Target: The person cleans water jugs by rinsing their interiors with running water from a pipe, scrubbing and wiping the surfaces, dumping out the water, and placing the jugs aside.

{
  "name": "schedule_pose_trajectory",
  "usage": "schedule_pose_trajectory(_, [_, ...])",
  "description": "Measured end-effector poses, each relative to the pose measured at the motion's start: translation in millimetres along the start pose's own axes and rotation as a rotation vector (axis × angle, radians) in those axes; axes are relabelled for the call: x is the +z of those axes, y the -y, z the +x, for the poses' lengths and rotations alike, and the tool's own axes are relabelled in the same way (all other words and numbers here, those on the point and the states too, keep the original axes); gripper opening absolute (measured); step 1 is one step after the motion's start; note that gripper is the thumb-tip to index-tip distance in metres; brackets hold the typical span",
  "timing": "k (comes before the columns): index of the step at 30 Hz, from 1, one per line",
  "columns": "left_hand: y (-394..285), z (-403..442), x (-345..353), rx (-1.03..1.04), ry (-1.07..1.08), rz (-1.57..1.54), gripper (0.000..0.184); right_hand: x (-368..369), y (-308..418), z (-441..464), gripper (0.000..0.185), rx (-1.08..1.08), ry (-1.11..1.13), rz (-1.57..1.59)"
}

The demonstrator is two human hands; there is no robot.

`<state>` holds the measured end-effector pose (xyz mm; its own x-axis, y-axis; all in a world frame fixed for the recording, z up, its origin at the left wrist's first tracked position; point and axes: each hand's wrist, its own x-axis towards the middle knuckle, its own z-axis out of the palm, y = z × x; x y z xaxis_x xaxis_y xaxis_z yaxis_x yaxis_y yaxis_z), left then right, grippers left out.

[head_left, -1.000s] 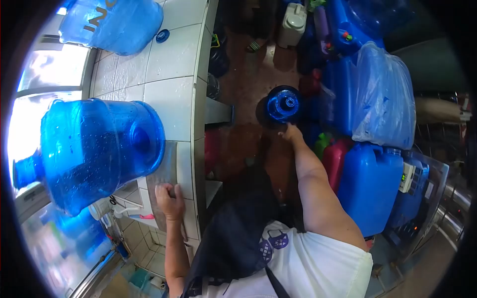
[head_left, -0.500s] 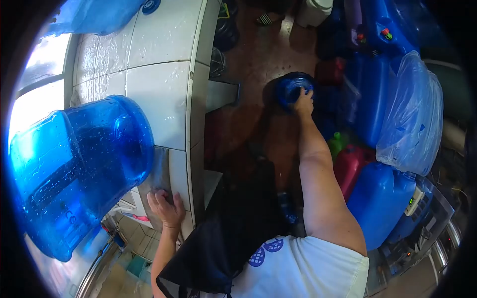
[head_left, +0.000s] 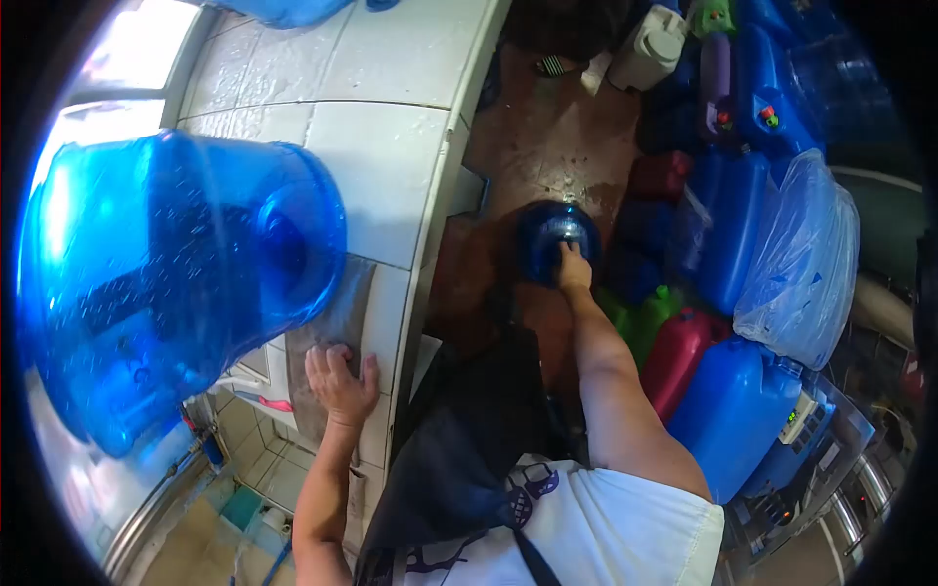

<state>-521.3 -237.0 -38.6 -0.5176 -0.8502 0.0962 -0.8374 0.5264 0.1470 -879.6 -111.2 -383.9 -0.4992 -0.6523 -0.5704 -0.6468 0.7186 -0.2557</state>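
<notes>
My right hand point(head_left: 575, 266) reaches down to a round blue water jug point(head_left: 547, 227) low over the red floor. Its fingers close at the jug's mouth, partly hidden by the hand itself. My left hand point(head_left: 342, 383) lies on a grey strip point(head_left: 350, 303) along the tiled counter point(head_left: 386, 146), fingers slightly bent and thumb apart. Just beyond it, a large clear-blue water jug point(head_left: 195, 264) beaded with drops lies on its side, its base facing the counter.
To the right stand several jugs: blue point(head_left: 735, 415), red point(head_left: 689, 356), green point(head_left: 653, 317), and one wrapped in clear plastic point(head_left: 801, 264). A white container point(head_left: 653, 47) stands farther back on the floor. Another person's striped footwear point(head_left: 550, 66) shows at the top.
My right hand has drawn the round blue jug closer to me and slightly left, its fingers now closed at its mouth. The view has shifted; my left hand stays on the counter.
</notes>
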Motion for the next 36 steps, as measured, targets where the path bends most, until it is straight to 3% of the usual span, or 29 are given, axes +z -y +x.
schedule_pose_trajectory(6, [-3,2,-3,-0.008,-0.050,-0.054,0.025,-86,19,-60,0.061,-0.169,0.045,0.099])
schedule_pose_trajectory(8, [-1,2,-1,0.004,-0.086,-0.079,0.026,-123,39,-88,0.060,-0.338,-0.027,0.174])
schedule_pose_trajectory(13, [-1,1,-3,0.045,-0.160,-0.148,0.024,-223,85,-149,0.056,-0.477,-0.052,0.037])
schedule_pose_trajectory(17, [3,-2,-3,0.071,-0.242,-0.195,0.026,-307,127,-218,0.051,-0.603,-0.185,-0.030])
schedule_pose_trajectory(23, [19,-27,-6,0.052,-0.457,-0.592,0.024,-401,180,-353,0.052,-0.888,-0.549,-0.044])
schedule_pose_trajectory(26, [34,-75,-45,0.054,-0.526,-0.661,0.022,-434,208,-432,0.044,-1.004,-0.713,0.023])
schedule_pose_trajectory(29, [87,-134,-42,-0.124,-0.675,-0.672,0.019,-464,203,-479,0.040,-1.191,-1.069,-0.160])
schedule_pose_trajectory(32, [154,-211,-38,-0.512,-0.821,-0.698,0.017,-469,222,-534,0.041,-1.288,-1.368,-0.029])
schedule_pose_trajectory(36, [259,-330,-31,-0.924,-0.994,-0.608,0.028,-456,257,-567,0.043,-1.548,-1.379,0.114])
